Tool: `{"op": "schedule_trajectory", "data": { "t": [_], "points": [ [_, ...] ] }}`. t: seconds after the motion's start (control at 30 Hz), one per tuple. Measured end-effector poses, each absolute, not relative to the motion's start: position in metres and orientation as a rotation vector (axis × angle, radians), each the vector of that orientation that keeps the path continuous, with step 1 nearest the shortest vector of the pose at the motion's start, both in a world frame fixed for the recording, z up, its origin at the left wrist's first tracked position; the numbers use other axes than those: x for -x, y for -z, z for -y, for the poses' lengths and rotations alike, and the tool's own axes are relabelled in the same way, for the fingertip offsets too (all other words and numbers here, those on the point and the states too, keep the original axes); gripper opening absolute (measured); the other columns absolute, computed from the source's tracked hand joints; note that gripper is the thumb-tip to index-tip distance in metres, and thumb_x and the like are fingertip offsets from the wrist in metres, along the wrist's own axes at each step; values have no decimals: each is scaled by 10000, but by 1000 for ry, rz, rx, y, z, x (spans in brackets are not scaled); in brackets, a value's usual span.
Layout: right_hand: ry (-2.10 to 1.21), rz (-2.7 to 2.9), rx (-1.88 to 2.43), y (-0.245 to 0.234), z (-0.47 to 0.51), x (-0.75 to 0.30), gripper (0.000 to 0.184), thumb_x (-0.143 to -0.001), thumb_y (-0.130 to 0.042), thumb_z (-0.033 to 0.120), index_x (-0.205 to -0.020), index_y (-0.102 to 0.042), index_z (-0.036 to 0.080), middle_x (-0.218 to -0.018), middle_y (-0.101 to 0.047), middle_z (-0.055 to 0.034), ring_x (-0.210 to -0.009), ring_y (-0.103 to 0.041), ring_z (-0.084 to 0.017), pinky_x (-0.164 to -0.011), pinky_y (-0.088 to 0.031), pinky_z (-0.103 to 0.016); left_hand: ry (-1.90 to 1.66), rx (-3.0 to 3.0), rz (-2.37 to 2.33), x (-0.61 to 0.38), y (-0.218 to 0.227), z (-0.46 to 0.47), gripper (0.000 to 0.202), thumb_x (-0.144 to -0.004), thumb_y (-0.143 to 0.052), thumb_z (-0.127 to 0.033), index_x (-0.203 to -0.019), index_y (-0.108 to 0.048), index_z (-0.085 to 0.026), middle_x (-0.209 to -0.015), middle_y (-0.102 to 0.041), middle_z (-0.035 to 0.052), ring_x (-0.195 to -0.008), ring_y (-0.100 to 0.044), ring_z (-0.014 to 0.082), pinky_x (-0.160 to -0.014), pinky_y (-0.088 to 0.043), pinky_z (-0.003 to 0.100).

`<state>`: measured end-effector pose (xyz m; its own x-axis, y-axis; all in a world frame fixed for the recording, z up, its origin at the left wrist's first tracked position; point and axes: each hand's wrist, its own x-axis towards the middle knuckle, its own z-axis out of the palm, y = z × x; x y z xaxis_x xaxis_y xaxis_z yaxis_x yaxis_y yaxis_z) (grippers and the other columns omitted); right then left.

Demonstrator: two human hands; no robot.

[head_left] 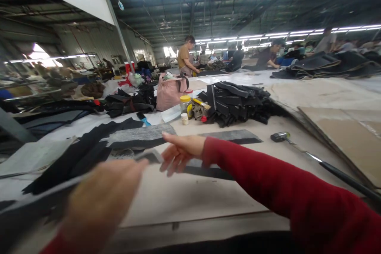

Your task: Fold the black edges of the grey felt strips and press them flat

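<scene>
My left hand (104, 198), smeared by motion, is closed at the lower left. Its thumb and fingertips pinch a grey-and-dark fabric strip (152, 156), whose short end points at my other hand. My right hand (181, 151) reaches across from the right in a red sleeve, fingers apart and holding nothing, close to that end. Beneath and beyond it, dark strips with a grey upper face (143, 134) lie flat on the pale board (196, 202). Another such strip (235, 135) extends past my right wrist.
A tool with a black head and long handle (312, 158) lies at right. Behind are a pile of dark fabric pieces (235, 101), a yellow-lidded jar (185, 105), a small white bottle (184, 119), brushes and a pink bag (169, 93). Co-workers stand farther back.
</scene>
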<state>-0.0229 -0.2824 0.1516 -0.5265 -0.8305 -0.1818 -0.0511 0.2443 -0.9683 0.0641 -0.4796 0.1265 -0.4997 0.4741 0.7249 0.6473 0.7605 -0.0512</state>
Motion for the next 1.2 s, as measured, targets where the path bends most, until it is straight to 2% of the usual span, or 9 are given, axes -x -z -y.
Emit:
{"op": "schedule_trajectory", "data": {
  "t": [0.07, 0.17, 0.27, 0.37, 0.43, 0.53, 0.77, 0.97, 1.2],
  "points": [
    [1415, -1567, 655, -136, 264, -5, 545, -812, -252, 565, -816, -574, 125, -680, -613, -41, -559, -588, -113, -511, -465, -215, 149, 1105, 2029, -74, -111, 448, 259, -825, -413, -187, -1035, -543, -267, -868, -631, 5, -817, -545, 166, -760, -412, 313],
    [1440, -1638, 404, -99, 231, -38, 229, -717, -549, 366, -719, -531, 138, -512, -536, 29, -425, -514, -78, -435, -421, -178, 229, 1255, 2033, -88, -83, 400, 204, -830, -400, -179, -900, -587, -221, -791, -647, 2, -745, -555, 141, -721, -421, 272],
    [1397, -1792, 253, -72, 195, -64, 145, -718, -533, 297, -759, -534, 157, -518, -516, 44, -411, -478, -64, -408, -385, -163, 388, 1273, 2176, -94, -71, 382, 198, -794, -479, -240, -975, -560, -237, -874, -635, 13, -825, -547, 155, -795, -414, 276],
    [1261, -2154, 393, -69, 167, -85, 150, -734, -507, 290, -791, -566, 164, -593, -539, 29, -511, -504, -79, -488, -403, -181, 448, 1245, 2518, -85, -78, 393, 395, -743, -539, -309, -1127, -474, -244, -1054, -573, 53, -948, -507, 199, -845, -396, 315],
    [1157, -2394, 550, -74, 153, -95, 147, -739, -500, 269, -775, -589, 157, -660, -566, 7, -609, -520, -97, -575, -410, -196, 449, 1278, 2855, -74, -86, 404, 311, -730, -544, -331, -1035, -534, -268, -983, -599, 26, -879, -529, 192, -778, -419, 293],
    [1060, -2622, 653, -78, 138, -103, 150, -756, -474, 234, -797, -598, 160, -747, -591, -23, -691, -523, -117, -652, -404, -217, 423, 1273, 3256, -53, -97, 416, 110, -736, -513, -320, -729, -588, -241, -734, -600, -16, -697, -531, 150, -626, -411, 233],
    [905, -2901, 639, -62, 117, -94, 203, -777, -431, 201, -899, -591, 172, -831, -600, -57, -796, -510, -159, -734, -389, -273, 606, 1175, 3066, -8, -90, 411, 158, -744, -439, -285, -660, -527, -184, -934, -546, 36, -860, -479, 168, -791, -370, 276],
    [876, -2940, 498, -62, 91, -78, 212, -766, -430, 203, -894, -596, 171, -825, -602, -53, -787, -515, -165, -728, -392, -279, 630, 1102, 3069, -12, -76, 387, 225, -786, -377, -323, -693, -525, -180, -760, -542, 29, -736, -490, 167, -685, -390, 280],
    [1056, -2903, 296, -58, 83, -74, 193, -771, -424, 274, -786, -583, 165, -763, -578, -36, -727, -519, -152, -677, -406, -266, 1037, 922, 3263, -13, -79, 403, 234, -736, -464, -394, -822, -551, -195, -781, -566, -11, -734, -517, 160, -663, -408, 249]
  ]
}}
